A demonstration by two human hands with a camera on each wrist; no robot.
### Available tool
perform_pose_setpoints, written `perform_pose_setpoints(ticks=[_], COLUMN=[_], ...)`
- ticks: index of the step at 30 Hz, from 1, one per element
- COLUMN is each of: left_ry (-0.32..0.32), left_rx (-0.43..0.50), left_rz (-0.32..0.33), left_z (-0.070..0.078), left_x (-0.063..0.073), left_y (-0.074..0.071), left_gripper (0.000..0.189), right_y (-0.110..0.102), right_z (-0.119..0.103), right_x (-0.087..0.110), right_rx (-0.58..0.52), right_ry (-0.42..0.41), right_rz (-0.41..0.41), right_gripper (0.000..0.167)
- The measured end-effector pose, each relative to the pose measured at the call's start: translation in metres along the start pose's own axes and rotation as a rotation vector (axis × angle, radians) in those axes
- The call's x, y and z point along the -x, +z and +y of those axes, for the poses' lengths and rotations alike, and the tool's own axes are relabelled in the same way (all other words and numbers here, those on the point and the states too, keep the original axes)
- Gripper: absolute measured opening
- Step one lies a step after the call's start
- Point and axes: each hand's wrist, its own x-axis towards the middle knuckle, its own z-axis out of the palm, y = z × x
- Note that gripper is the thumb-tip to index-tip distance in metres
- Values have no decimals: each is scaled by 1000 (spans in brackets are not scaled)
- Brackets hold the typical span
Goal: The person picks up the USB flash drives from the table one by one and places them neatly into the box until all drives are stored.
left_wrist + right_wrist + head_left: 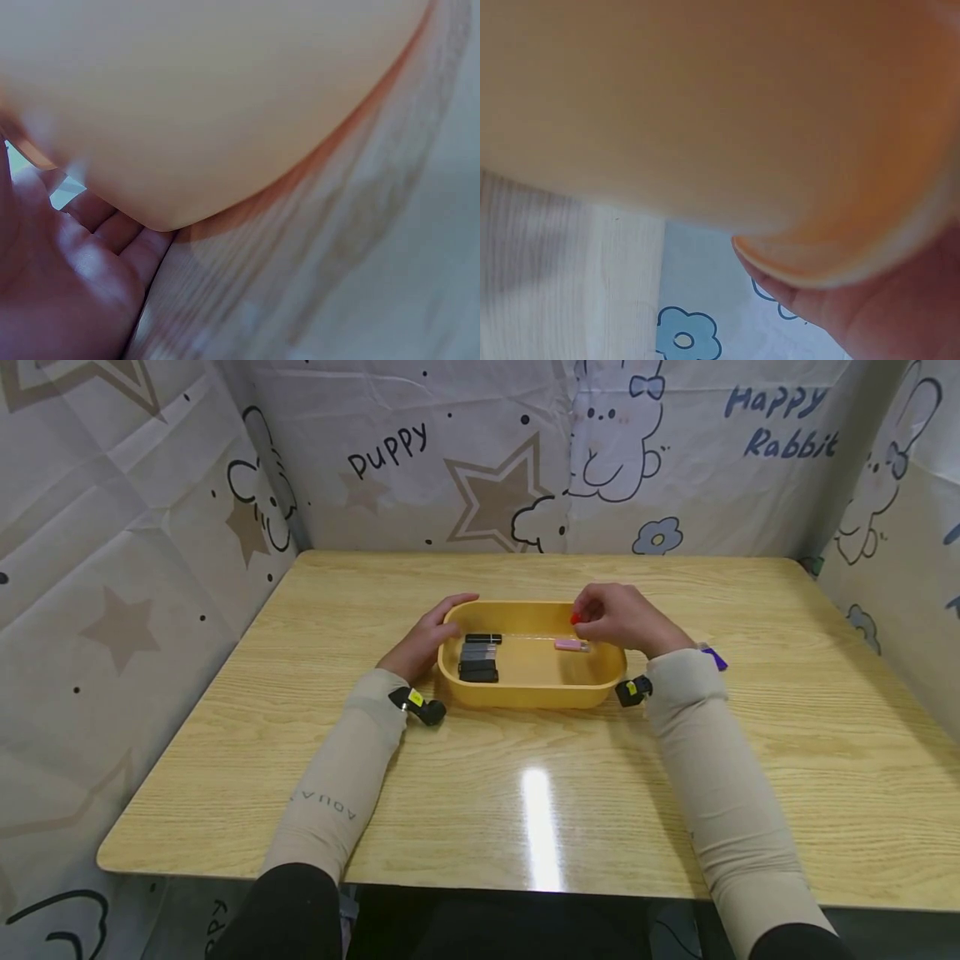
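Observation:
A yellow oblong plastic basin [525, 697] sits on the table. My left hand [429, 639] grips its left end, the thumb over the rim and the fingers along the outer wall; the left wrist view shows the palm beside that wall. Over the right part of the basin my right hand [622, 617] pinches a small red object [576, 618], mostly hidden by the fingers. Below that hand, a pink stick-shaped piece with a silvery end [572, 645] lies on the basin floor. Several black and grey stick-shaped pieces [478, 657] lie in a row at the left inside.
On the wooden table [465, 793], a purple object [714, 657] lies right of the basin, partly hidden behind my right wrist. Printed cloth [495, 468] encloses the table at the back and both sides. Small black cameras are strapped to both wrists.

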Motion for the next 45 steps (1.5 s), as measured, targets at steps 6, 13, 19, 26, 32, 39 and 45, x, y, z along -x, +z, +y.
perform_pose_setpoints(ticks=[6,13,19,26,32,39,45], left_ry=[-3,-14,-13,4,-5,-13,-6], left_rx=[0,-14,-23,-1,-31,-54,-31], left_rz=[-3,3,4,-5,7,14,27], left_z=[-1,1,0,1,3,3,-10], left_x=[0,-1,0,0,1,1,-5], left_y=[-1,0,0,1,1,1,-5], left_gripper=[68,68,66,65,66,65,65], right_y=[4,9,18,25,29,33,36], right_z=[0,2,7,7,5,4,3], right_x=[-1,-4,-8,-10,-11,-13,-12], right_rx=[11,25,55,105,148,229,316], right_ry=[-10,-14,-71,-87,-66,-33,-36], right_rz=[-20,-53,-62,-81,-80,-72,-60], right_gripper=[20,20,18,13,13,12,10])
